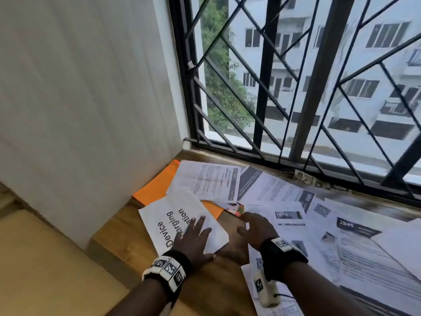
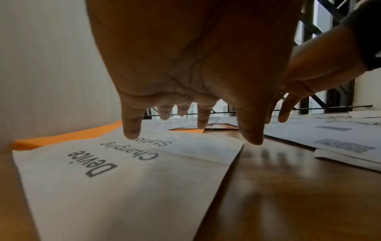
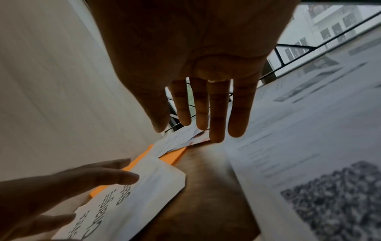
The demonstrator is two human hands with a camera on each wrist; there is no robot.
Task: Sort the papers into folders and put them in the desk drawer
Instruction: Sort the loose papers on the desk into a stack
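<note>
A white sheet printed "Device Charging Station" (image 1: 173,215) (image 2: 123,187) (image 3: 128,195) lies on the wooden desk (image 1: 123,229), its far corner over an orange folder (image 1: 157,185) (image 2: 68,138) (image 3: 171,156). My left hand (image 1: 196,236) (image 2: 185,73) (image 3: 72,182) rests flat on this sheet with fingers spread; one fingertip (image 2: 131,133) touches the print. To its right, my right hand (image 1: 255,226) (image 3: 218,110) (image 2: 309,73) is stretched out with straight fingers over bare wood, holding nothing. Its fingertips reach a small colourful card (image 1: 237,209) at the edge of the scattered printed papers (image 1: 355,252).
Several printed sheets cover the desk from the middle to the right, up to the window sill. A black metal window grille (image 1: 296,87) stands behind the desk. A white wall panel (image 1: 91,87) borders the desk on the left, with a beige surface (image 1: 45,270) below it.
</note>
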